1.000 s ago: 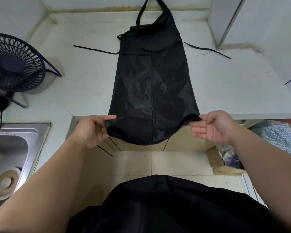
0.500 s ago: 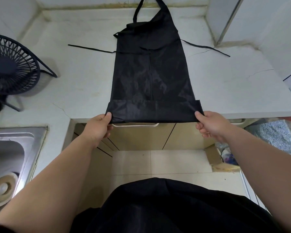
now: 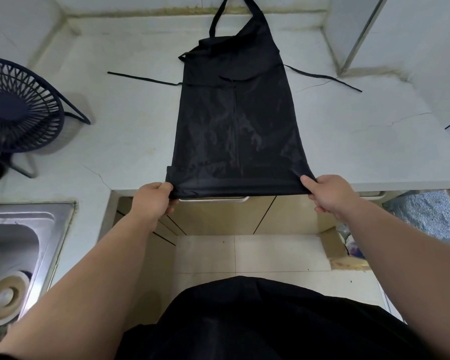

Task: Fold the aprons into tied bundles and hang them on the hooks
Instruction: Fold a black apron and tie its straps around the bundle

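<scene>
Currently the black apron point(image 3: 234, 120) lies flat on the white counter point(image 3: 130, 131), bib end toward the back wall and bottom end at the counter's front edge. Its neck strap point(image 3: 216, 19) loops up at the far end, running out of frame. The waist ties run out sideways on the counter: left tie point(image 3: 140, 79) one way and right tie point(image 3: 322, 77) the other, both lying loose.

The near end of the apron is turned over into a narrow band. It sits right at the counter lip and hangs slightly past it, above a metal cabinet handle point(image 3: 213, 200).

Left hand point(image 3: 153, 201) grips the left end of that band, thumb on top, fingers curled under. Right hand point(image 3: 327, 194) grips the right end the same way. The hands are well apart — the apron's full width lies between them — and the band looks pulled straight.

A dark fan point(image 3: 18, 110) stands on the counter at left, well apart from the apron. A steel sink point(image 3: 24, 229) is at lower left with a round drain piece in it. Below the counter are beige cabinet doors and pale floor tiles. A cardboard box point(image 3: 333, 245) sits on the floor at right; its contents are too small to tell.
</scene>
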